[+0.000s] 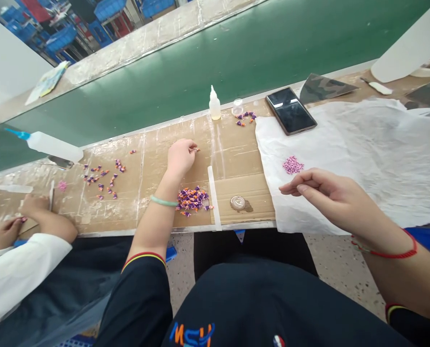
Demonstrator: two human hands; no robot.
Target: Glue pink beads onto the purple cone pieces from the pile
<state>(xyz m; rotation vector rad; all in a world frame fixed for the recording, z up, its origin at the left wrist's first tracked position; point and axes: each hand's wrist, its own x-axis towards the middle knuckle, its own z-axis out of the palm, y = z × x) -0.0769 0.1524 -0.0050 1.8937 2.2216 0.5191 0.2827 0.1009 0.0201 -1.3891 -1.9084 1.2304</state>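
My left hand [180,156] rests on the cardboard-covered bench [236,159] with its fingers pinched on a tiny orange and purple piece [196,149]. Just behind its wrist lies a heap of small purple and orange pieces [193,198]. My right hand [319,193] hovers over a white plastic sheet [362,154], fingers pressed together in a pinch; whatever is between them is too small to make out. A small pile of pink beads [293,165] lies on the sheet just beyond those fingers.
A small glue bottle [215,104], a clear cap [238,106] and more pieces [245,118] stand at the back; a phone [290,110] lies on the sheet. A round glue blob [238,203], a white stick [214,197] and scattered pieces [102,178] are nearby. Another person's hands [30,212] work at the left, beside a green conveyor belt [200,67].
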